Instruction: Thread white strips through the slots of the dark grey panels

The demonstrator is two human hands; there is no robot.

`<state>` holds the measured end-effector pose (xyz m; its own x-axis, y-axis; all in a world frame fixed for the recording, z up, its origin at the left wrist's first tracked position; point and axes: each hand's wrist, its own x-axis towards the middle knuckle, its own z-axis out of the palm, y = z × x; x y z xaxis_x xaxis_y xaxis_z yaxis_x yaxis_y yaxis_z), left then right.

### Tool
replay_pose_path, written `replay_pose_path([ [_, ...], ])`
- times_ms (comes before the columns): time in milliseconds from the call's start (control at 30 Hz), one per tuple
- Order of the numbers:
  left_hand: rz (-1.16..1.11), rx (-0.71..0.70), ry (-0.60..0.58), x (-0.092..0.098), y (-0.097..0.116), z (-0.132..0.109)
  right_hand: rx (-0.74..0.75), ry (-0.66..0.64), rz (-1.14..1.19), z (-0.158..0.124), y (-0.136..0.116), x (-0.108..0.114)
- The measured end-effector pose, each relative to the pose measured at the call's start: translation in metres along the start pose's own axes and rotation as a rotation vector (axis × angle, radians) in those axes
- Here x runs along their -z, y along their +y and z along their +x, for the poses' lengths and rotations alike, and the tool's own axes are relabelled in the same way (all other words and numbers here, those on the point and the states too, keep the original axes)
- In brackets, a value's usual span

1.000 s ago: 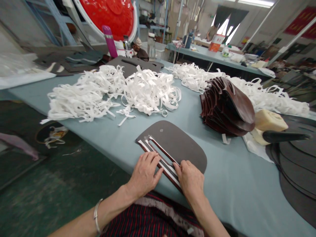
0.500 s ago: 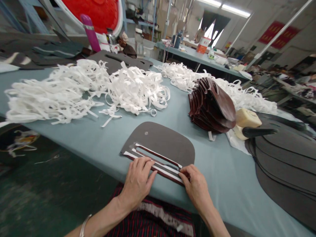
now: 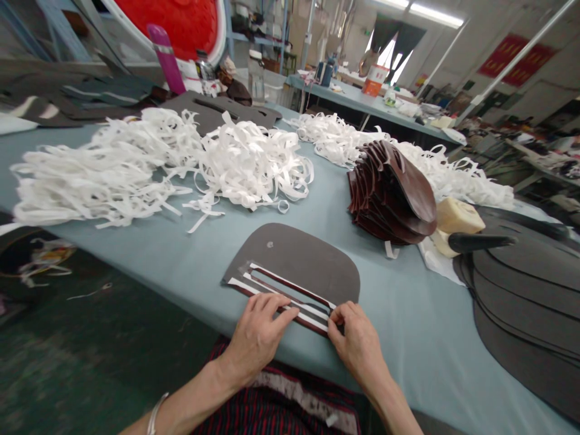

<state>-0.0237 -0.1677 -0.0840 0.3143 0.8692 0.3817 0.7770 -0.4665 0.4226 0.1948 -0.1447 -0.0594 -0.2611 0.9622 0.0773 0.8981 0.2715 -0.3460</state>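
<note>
A dark grey, round-cornered leather panel [image 3: 303, 257] lies on the table in front of me, its straight side nearest my body. A long slot [image 3: 276, 285] edged in brown leather and white tape runs along that side. Another white tape strip [image 3: 239, 285] follows the brown straight edge. My left hand [image 3: 257, 329] lies on this edge, fingers stretched out and thumb pointing right. At the panel's right corner my right hand [image 3: 357, 338] pinches the folded edge between thumb and forefinger. Its fingertips partly hide what they grip.
Heaps of white tape [image 3: 254, 160] lie beyond the panel. A stack of brown leather pieces [image 3: 389, 193] stands at the right, beside a cream block [image 3: 460, 216] and a black-handled tool [image 3: 483, 241]. More grey panels [image 3: 530, 290] are piled far right. The blue-green table [image 3: 181, 260] ends near my body.
My left hand has slid a little to the right along the panel's edge. The right hand remains at the corner, its fingers slightly shifted. The panel has hardly moved.
</note>
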Motion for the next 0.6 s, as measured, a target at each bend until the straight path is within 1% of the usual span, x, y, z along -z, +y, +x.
replay_pose_path([
  [100,0.021,-0.013,-0.024,0.003,0.002,0.001,-0.007,0.05,-0.095,0.0,-0.011,0.007],
  [200,0.036,-0.005,-0.03,0.004,0.005,0.003,0.022,0.096,-0.277,0.001,-0.025,0.013],
  [267,0.041,0.002,-0.036,0.006,0.006,0.004,0.059,0.102,-0.38,0.001,-0.032,0.012],
  [333,0.042,0.003,-0.057,0.007,0.006,0.003,0.089,0.093,-0.417,0.002,-0.036,0.008],
  [400,0.04,-0.014,-0.094,0.01,0.006,0.003,0.09,0.084,-0.373,0.003,-0.04,0.004],
  [467,0.04,-0.034,-0.128,0.012,0.005,0.004,0.065,0.095,-0.257,0.003,-0.047,0.003],
  [533,0.048,-0.038,-0.146,0.014,0.005,0.004,0.052,0.115,-0.057,0.004,-0.057,0.007],
  [600,0.057,-0.032,-0.152,0.014,0.005,0.004,0.052,0.088,0.214,0.005,-0.066,0.014],
])
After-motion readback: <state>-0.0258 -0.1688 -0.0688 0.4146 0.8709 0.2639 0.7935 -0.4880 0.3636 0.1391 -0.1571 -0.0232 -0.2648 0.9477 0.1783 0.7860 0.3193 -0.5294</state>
